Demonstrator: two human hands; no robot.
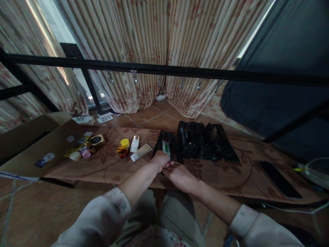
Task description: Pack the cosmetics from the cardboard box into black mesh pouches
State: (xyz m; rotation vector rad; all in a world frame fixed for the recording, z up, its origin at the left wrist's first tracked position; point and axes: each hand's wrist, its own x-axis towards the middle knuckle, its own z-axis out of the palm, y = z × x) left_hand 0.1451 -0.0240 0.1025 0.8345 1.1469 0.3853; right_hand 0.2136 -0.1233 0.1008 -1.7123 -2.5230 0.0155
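Note:
My left hand is closed around a white and green tube, whose printed end points away from me. Close against it, my right hand has its fingers curled at the tube's near end; what they grip is hidden. Beneath the tube lies a black plastic bag on the patterned cloth of the bench. Left of my hands rest a beige squeeze tube with a white cap, a white bottle, a yellow-lidded jar and a dark red jar.
Several black plastic bags lie to the right, with a dark phone beyond them. On the left stand an open cardboard box and several small cosmetics, including a gold and black case. A black metal bar crosses ahead.

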